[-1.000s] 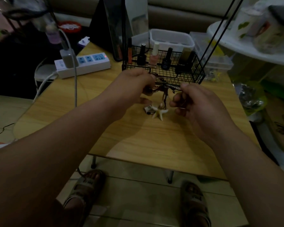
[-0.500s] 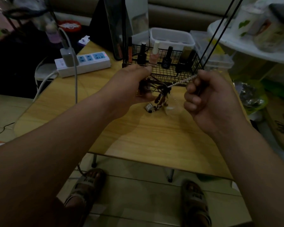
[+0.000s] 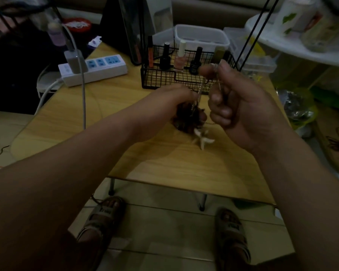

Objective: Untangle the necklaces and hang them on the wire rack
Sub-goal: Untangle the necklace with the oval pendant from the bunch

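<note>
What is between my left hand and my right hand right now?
In the head view, a thin silver chain spans the gap, pinched by the right hand and running down into the dark tangle held by the left hand.

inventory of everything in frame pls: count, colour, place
table: one, light wood, centre
wire rack: one, black, far table edge
bottles: several, mixed colours, in wire rack
power strip: one, white, table's far left
charger: one, white, in power strip
plastic tub: one, clear, behind wire rack
necklace tangle: one, dark, above table centre
silver chain: one, silver, rising from tangle
starfish pendant: one, pale, below tangle
sandals: two, greyish, floor
left hand: grips tangle
right hand: pinches chain
</note>
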`<state>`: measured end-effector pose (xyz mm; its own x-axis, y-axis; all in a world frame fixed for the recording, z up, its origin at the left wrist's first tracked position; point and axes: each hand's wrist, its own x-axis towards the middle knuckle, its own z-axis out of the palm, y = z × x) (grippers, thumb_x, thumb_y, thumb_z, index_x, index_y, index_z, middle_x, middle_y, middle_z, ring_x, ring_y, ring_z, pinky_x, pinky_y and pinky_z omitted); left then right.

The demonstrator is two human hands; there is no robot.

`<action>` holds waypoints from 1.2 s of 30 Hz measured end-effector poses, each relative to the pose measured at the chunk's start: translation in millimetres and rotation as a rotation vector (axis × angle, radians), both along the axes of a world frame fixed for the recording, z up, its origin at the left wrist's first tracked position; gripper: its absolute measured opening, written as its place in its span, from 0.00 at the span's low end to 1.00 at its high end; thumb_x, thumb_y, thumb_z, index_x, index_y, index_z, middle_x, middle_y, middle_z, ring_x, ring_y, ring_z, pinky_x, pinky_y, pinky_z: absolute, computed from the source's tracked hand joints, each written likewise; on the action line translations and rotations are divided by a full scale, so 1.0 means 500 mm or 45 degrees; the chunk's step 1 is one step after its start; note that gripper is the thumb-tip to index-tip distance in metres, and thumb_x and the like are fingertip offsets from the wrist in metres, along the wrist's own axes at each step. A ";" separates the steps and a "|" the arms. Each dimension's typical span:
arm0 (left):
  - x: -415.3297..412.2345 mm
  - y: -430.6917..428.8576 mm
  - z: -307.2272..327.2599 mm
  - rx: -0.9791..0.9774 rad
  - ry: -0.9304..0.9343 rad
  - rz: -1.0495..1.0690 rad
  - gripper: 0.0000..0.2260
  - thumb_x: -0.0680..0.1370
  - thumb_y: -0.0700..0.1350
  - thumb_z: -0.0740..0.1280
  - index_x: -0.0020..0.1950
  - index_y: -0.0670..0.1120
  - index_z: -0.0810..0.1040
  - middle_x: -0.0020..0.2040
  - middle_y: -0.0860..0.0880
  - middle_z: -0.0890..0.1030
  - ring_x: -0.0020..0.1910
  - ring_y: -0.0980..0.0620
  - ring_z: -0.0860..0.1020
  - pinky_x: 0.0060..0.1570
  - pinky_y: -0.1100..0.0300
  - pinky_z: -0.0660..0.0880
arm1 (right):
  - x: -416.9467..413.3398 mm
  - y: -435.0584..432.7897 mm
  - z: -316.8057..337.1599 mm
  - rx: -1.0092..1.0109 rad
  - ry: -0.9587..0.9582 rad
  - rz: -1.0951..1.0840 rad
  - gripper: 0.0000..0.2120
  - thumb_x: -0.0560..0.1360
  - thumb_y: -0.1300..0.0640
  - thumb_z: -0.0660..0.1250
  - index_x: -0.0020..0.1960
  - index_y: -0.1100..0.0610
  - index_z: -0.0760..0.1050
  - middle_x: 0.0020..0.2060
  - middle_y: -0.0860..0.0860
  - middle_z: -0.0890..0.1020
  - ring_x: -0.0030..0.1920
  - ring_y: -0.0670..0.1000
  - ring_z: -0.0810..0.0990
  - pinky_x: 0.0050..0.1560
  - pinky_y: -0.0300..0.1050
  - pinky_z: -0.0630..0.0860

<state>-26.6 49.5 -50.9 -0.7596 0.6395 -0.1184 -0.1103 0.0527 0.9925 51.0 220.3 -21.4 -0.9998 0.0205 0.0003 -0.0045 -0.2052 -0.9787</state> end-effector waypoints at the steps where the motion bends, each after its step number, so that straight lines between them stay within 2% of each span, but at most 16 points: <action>1: 0.000 0.000 -0.001 0.006 -0.006 -0.044 0.09 0.81 0.45 0.64 0.56 0.41 0.75 0.49 0.41 0.86 0.51 0.41 0.85 0.55 0.43 0.80 | -0.002 0.002 0.001 -0.024 0.005 -0.010 0.12 0.83 0.48 0.62 0.57 0.51 0.83 0.33 0.49 0.72 0.29 0.47 0.61 0.30 0.44 0.51; 3: 0.000 -0.001 0.000 -0.032 0.018 -0.100 0.12 0.76 0.45 0.66 0.58 0.43 0.73 0.46 0.44 0.85 0.48 0.44 0.83 0.48 0.48 0.78 | -0.006 0.010 0.001 -0.057 0.002 -0.076 0.11 0.83 0.51 0.63 0.58 0.51 0.82 0.33 0.48 0.73 0.29 0.46 0.62 0.30 0.42 0.52; 5: -0.004 -0.005 0.000 -0.145 0.083 -0.135 0.15 0.74 0.43 0.68 0.61 0.45 0.75 0.48 0.45 0.86 0.49 0.47 0.83 0.49 0.52 0.78 | -0.010 0.020 0.000 -0.072 -0.007 -0.167 0.10 0.83 0.53 0.64 0.60 0.53 0.81 0.34 0.48 0.74 0.29 0.45 0.63 0.29 0.40 0.55; 9: -0.003 -0.016 0.004 -0.429 0.315 -0.211 0.10 0.81 0.39 0.69 0.61 0.49 0.79 0.54 0.43 0.85 0.54 0.50 0.85 0.51 0.52 0.82 | -0.014 0.042 -0.006 -0.120 -0.021 -0.301 0.09 0.84 0.53 0.63 0.54 0.55 0.80 0.34 0.47 0.73 0.28 0.44 0.64 0.26 0.37 0.59; 12: 0.000 -0.018 0.008 -0.616 0.559 -0.150 0.04 0.82 0.45 0.70 0.56 0.54 0.81 0.51 0.51 0.85 0.50 0.55 0.84 0.49 0.56 0.81 | -0.012 0.055 -0.008 -0.081 -0.090 -0.429 0.10 0.83 0.50 0.63 0.48 0.54 0.78 0.33 0.47 0.74 0.28 0.44 0.66 0.27 0.37 0.61; 14: -0.003 -0.017 0.006 -0.683 0.655 -0.064 0.03 0.83 0.47 0.69 0.53 0.55 0.81 0.49 0.55 0.84 0.48 0.58 0.82 0.46 0.60 0.78 | -0.009 0.058 -0.008 0.124 -0.173 -0.515 0.11 0.83 0.49 0.64 0.44 0.52 0.76 0.32 0.46 0.74 0.28 0.45 0.68 0.28 0.38 0.63; 18: -0.014 -0.021 0.003 -0.580 0.541 0.074 0.03 0.84 0.48 0.68 0.53 0.53 0.81 0.48 0.53 0.84 0.44 0.56 0.81 0.43 0.59 0.77 | -0.001 0.047 -0.015 0.682 -0.373 -0.414 0.13 0.83 0.48 0.65 0.46 0.55 0.79 0.34 0.50 0.78 0.33 0.49 0.74 0.31 0.43 0.71; 21: -0.018 -0.024 0.009 -0.491 0.491 0.137 0.04 0.84 0.48 0.67 0.55 0.51 0.81 0.46 0.52 0.84 0.42 0.58 0.81 0.42 0.61 0.79 | -0.001 0.027 -0.024 0.940 -0.466 -0.274 0.16 0.82 0.47 0.66 0.46 0.58 0.81 0.35 0.50 0.82 0.34 0.49 0.78 0.38 0.48 0.77; 24: -0.018 -0.024 0.019 -0.330 0.415 0.163 0.05 0.84 0.44 0.67 0.56 0.46 0.81 0.43 0.51 0.83 0.38 0.58 0.80 0.41 0.63 0.79 | -0.004 0.016 -0.036 1.242 -0.403 -0.288 0.11 0.80 0.46 0.69 0.47 0.53 0.81 0.38 0.48 0.85 0.40 0.50 0.84 0.48 0.54 0.82; 26: -0.018 -0.024 0.025 -0.204 0.335 0.159 0.04 0.84 0.42 0.66 0.56 0.44 0.80 0.41 0.50 0.81 0.37 0.56 0.80 0.43 0.60 0.79 | -0.003 0.011 -0.041 1.395 -0.308 -0.349 0.07 0.80 0.48 0.70 0.51 0.51 0.80 0.44 0.47 0.84 0.46 0.50 0.83 0.50 0.53 0.81; 27: -0.019 -0.025 0.027 -0.158 0.315 0.153 0.03 0.84 0.42 0.66 0.55 0.44 0.79 0.41 0.50 0.81 0.37 0.55 0.80 0.43 0.59 0.79 | -0.002 0.007 -0.039 1.415 -0.251 -0.347 0.06 0.79 0.50 0.70 0.55 0.50 0.80 0.49 0.46 0.83 0.50 0.49 0.82 0.52 0.51 0.80; 29: -0.020 -0.025 0.030 -0.091 0.304 0.135 0.03 0.84 0.41 0.66 0.55 0.44 0.79 0.42 0.49 0.81 0.38 0.53 0.80 0.42 0.60 0.79 | 0.000 0.000 -0.036 1.363 -0.139 -0.205 0.16 0.77 0.54 0.71 0.65 0.47 0.78 0.58 0.43 0.80 0.57 0.45 0.79 0.54 0.45 0.78; 30: -0.020 -0.023 0.030 -0.055 0.294 0.121 0.02 0.84 0.41 0.66 0.54 0.44 0.78 0.42 0.48 0.81 0.38 0.53 0.80 0.42 0.60 0.78 | 0.000 -0.007 -0.034 1.296 -0.106 -0.096 0.20 0.76 0.55 0.72 0.67 0.47 0.76 0.60 0.41 0.79 0.57 0.43 0.78 0.53 0.42 0.77; 31: -0.020 -0.021 0.030 -0.014 0.275 0.110 0.02 0.84 0.40 0.66 0.54 0.44 0.78 0.42 0.48 0.81 0.39 0.52 0.80 0.43 0.59 0.78 | 0.001 -0.016 -0.034 1.241 -0.087 0.006 0.22 0.76 0.55 0.73 0.68 0.46 0.76 0.60 0.40 0.80 0.55 0.42 0.79 0.50 0.40 0.78; 33: -0.020 -0.018 0.030 0.072 0.227 0.097 0.03 0.85 0.40 0.65 0.53 0.44 0.78 0.41 0.49 0.80 0.38 0.52 0.79 0.41 0.59 0.77 | -0.002 -0.030 -0.046 1.184 -0.072 0.114 0.16 0.77 0.54 0.73 0.64 0.46 0.78 0.52 0.42 0.84 0.47 0.42 0.82 0.44 0.40 0.79; 36: -0.023 -0.018 0.034 0.223 0.125 0.109 0.04 0.85 0.40 0.64 0.54 0.45 0.78 0.43 0.48 0.80 0.39 0.52 0.79 0.42 0.59 0.76 | -0.013 -0.037 -0.057 1.112 -0.061 0.030 0.05 0.80 0.52 0.71 0.55 0.50 0.81 0.43 0.48 0.87 0.42 0.47 0.86 0.49 0.52 0.82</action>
<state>-38.3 40.7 -34.0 -0.8143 0.5767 0.0661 -0.0091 -0.1266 0.9919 44.6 201.6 -50.0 -0.9993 0.0122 -0.0359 0.0358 0.6186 -0.7849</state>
